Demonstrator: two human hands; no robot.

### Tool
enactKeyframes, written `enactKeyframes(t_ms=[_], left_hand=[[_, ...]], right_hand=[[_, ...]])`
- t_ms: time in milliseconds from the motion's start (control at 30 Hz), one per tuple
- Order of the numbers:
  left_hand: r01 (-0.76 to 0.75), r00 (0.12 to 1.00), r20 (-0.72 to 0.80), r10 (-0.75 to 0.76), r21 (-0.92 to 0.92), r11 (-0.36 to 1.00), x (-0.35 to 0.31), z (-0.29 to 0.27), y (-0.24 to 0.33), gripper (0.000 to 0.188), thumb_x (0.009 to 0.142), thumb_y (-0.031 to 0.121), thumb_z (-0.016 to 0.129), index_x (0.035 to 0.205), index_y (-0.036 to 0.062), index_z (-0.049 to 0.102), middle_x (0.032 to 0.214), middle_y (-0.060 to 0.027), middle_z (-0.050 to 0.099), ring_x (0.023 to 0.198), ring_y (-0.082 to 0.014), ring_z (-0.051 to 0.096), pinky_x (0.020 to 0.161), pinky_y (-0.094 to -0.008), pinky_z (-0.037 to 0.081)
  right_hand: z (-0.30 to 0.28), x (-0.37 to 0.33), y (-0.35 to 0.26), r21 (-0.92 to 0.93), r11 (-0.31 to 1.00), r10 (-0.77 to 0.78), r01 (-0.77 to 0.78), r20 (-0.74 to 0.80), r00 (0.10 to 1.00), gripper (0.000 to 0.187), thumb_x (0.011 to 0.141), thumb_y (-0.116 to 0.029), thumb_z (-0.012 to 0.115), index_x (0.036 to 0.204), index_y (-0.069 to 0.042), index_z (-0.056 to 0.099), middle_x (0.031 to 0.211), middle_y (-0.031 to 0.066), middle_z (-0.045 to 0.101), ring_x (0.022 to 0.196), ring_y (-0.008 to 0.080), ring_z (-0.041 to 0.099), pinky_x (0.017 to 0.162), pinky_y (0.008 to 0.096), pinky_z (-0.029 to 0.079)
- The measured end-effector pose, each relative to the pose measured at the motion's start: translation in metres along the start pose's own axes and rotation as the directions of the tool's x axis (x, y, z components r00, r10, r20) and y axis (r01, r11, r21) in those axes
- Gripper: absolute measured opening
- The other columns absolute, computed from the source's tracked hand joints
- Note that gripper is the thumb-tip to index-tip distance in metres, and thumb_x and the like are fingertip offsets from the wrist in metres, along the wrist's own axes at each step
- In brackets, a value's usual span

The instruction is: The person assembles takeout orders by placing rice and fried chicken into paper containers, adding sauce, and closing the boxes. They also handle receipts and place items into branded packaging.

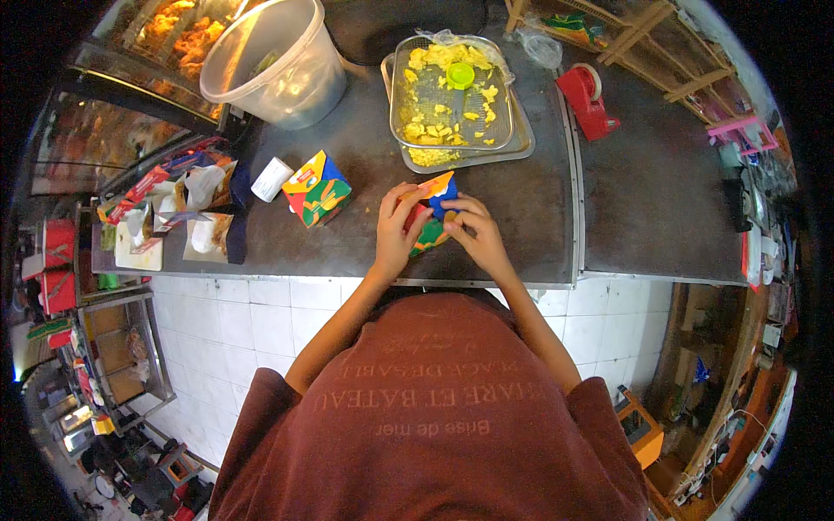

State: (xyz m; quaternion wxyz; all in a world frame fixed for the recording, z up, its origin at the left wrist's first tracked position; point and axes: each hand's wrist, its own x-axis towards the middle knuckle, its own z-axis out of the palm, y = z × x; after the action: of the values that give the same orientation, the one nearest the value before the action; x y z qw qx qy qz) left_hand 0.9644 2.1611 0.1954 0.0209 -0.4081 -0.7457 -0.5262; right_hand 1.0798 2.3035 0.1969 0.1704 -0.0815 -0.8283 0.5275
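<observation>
A dark counter (pixel 647 217) spans the scene, a clear bucket (pixel 317 78) far left and a red tape dispenser (pixel 584 106) far right. Near its middle edge sits a colourful carton (pixel 428 236), its orange flap raised. The left hand (pixel 397 227) grips its left side with fingers curled narrow, seemingly to steady it; the right hand (pixel 479 236) pinches the blue panel opposite, probably for control of that side. A second carton (pixel 318 193) stands left, and a basket (pixel 473 148) of yellow pieces lies beyond, both apparently placed within reach.
</observation>
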Motion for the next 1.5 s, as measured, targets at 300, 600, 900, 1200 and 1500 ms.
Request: enactKeyframes(t_ms=[300, 600, 900, 1200, 1500], left_hand=[[-0.159, 0.984, 0.104, 0.141, 0.187, 0.969, 0.015, -0.017, 0.005, 0.013, 0.074, 0.008, 0.069, 0.084, 0.0039, 0.062, 0.088, -0.0073, 0.060, 0.084, -0.0241, 0.055, 0.073, -0.0334, 0.041], [-0.071, 0.993, 0.102, 0.063, 0.087, 0.994, 0.017, -0.019, 0.006, 0.009, 0.078, 0.012, 0.067, 0.079, 0.0039, 0.065, 0.084, -0.0077, 0.060, 0.078, -0.0240, 0.053, 0.072, -0.0337, 0.041], [-0.081, 0.992, 0.108, 0.069, 0.105, 0.991, 0.012, -0.018, 0.013, 0.013, 0.076, 0.014, 0.069, 0.082, 0.0040, 0.065, 0.085, -0.0070, 0.058, 0.080, -0.0253, 0.053, 0.073, -0.0352, 0.040], [0.226, 0.825, 0.506, -0.251, 0.111, 0.968, 0.041, -0.027, -0.007, 0.024, 0.080, 0.028, 0.068, 0.083, 0.0036, 0.066, 0.079, -0.0099, 0.061, 0.076, -0.0251, 0.057, 0.069, -0.0356, 0.043], [0.045, 0.907, 0.401, -0.133, 0.220, 0.974, 0.027, -0.014, 0.000, 0.020, 0.084, 0.024, 0.061, 0.088, 0.0048, 0.060, 0.085, -0.0095, 0.055, 0.087, -0.0268, 0.052, 0.076, -0.0419, 0.033]], right_hand=[[0.014, 0.008, 0.002, 0.062, 0.997, 0.046, -0.035, -0.183, 0.982, 0.015, 0.083, -0.016, 0.063, 0.075, -0.003, 0.062, 0.101, 0.0068, 0.061, 0.106, 0.0252, 0.050, 0.095, 0.0373, 0.034], [0.022, 0.014, 0.002, -0.052, 0.997, 0.037, -0.053, -0.283, 0.958, 0.009, 0.078, -0.009, 0.062, 0.078, -0.001, 0.057, 0.093, 0.0103, 0.060, 0.095, 0.0281, 0.053, 0.086, 0.0374, 0.039], [0.030, 0.018, -0.006, -0.220, 0.975, -0.032, -0.041, -0.315, 0.949, 0.009, 0.079, -0.007, 0.060, 0.080, -0.001, 0.053, 0.091, 0.0106, 0.057, 0.092, 0.0289, 0.050, 0.083, 0.0386, 0.039], [0.030, 0.014, -0.009, -0.359, 0.933, -0.114, 0.008, -0.273, 0.955, 0.011, 0.086, -0.011, 0.057, 0.087, -0.001, 0.052, 0.102, 0.0142, 0.049, 0.095, 0.0305, 0.048, 0.084, 0.0392, 0.038], [0.017, 0.013, -0.004, -0.399, 0.903, -0.228, 0.161, -0.127, 0.965, 0.031, 0.085, -0.012, 0.056, 0.115, -0.006, 0.060, 0.116, 0.0164, 0.048, 0.107, 0.0333, 0.047, 0.095, 0.0406, 0.038]])
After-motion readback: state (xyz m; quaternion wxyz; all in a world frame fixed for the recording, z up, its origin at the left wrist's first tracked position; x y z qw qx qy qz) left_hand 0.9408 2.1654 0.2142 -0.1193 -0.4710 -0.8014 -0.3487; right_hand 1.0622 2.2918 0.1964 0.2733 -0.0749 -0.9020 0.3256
